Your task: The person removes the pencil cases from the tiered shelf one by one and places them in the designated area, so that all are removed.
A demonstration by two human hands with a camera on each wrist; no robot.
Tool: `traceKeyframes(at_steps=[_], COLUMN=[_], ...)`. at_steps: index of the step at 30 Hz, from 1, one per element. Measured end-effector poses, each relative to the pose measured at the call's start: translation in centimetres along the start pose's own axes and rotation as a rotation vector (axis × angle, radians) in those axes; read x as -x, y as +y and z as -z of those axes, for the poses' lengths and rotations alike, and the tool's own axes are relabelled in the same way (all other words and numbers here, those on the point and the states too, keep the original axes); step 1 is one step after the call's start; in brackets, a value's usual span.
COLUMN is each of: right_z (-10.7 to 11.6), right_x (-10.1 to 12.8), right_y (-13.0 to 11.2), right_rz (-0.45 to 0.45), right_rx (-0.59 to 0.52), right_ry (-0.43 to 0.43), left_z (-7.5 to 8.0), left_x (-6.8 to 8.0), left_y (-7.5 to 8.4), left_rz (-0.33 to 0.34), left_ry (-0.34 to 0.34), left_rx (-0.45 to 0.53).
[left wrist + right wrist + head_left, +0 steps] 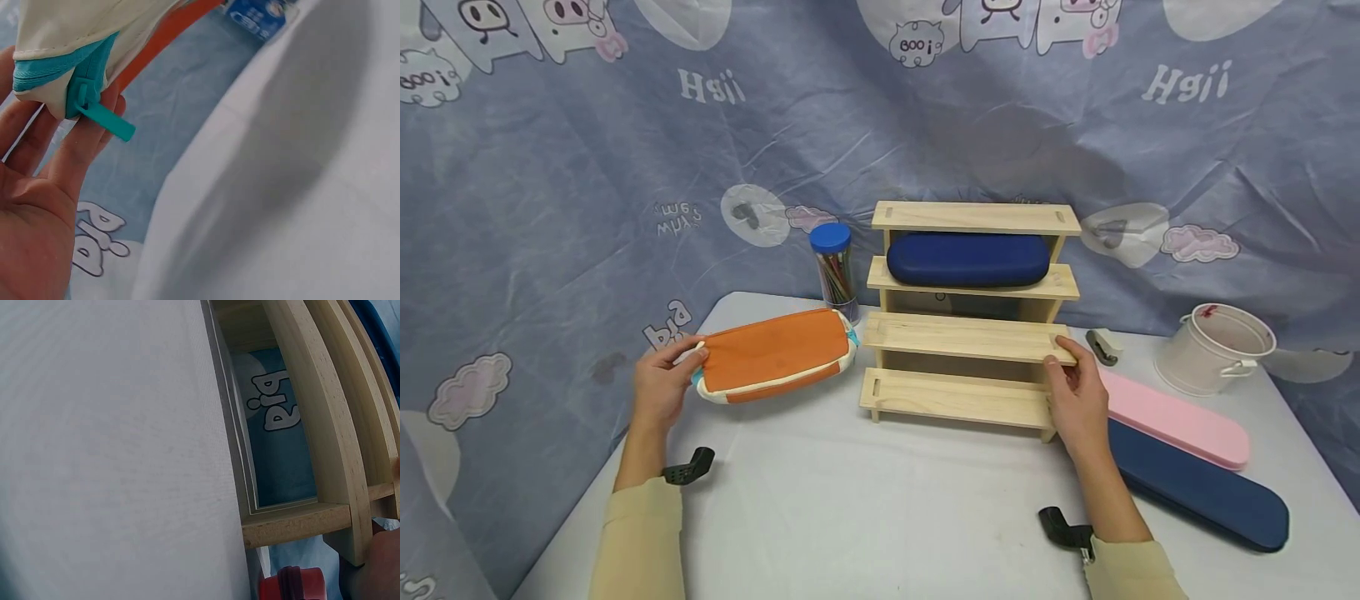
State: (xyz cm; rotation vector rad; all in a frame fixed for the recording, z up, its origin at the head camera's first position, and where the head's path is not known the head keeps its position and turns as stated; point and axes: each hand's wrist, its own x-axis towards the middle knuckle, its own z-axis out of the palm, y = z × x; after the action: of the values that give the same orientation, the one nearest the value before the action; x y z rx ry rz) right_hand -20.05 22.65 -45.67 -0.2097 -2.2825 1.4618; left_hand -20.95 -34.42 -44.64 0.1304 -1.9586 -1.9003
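An orange pencil case (775, 354) with cream edging is held up over the left of the table, its left end pinched by my left hand (662, 383). Close up in the left wrist view, the fingers lie at the cream end of the pencil case (69, 37), beside a teal zipper pull (106, 119). My right hand (1078, 400) grips the right end of a stepped wooden shelf (962, 333), thumb in front and fingers on a tier board. In the right wrist view only part of that hand (381, 562) shows, at the shelf's end.
A navy case (967, 260) lies on an upper shelf tier. Left of the shelf stands a blue-lidded jar of pencils (835, 271). To the right are a small stapler (1103, 346), a pink case (1176, 417), a dark blue case (1198, 487) and a white bucket (1195, 358).
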Motion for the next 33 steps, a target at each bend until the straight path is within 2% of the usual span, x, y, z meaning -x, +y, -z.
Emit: traceKeyframes(at_steps=[8,15,23,33], right_z=[0.0,0.0,0.0,0.1], right_x=[0.0,0.1,0.1,0.1], right_y=[0.0,0.0,-0.1,-0.2], right_rz=[0.005,0.012,0.005,0.015], right_rx=[0.002,0.008,0.004,0.015], right_ry=[0.008,0.013,0.007,0.006], left_z=[-0.1,0.0,-0.2,-0.2], left_x=[-0.4,-1.1,-1.6,-1.3], left_y=[-1.7,-3.1,-4.3,-4.8], left_rz=[0.026,0.067,0.084,0.196], left_ry=[-0.058,-0.100,-0.085,-0.111], left_rx=[-0.235,-0.241,-0.341,-0.371])
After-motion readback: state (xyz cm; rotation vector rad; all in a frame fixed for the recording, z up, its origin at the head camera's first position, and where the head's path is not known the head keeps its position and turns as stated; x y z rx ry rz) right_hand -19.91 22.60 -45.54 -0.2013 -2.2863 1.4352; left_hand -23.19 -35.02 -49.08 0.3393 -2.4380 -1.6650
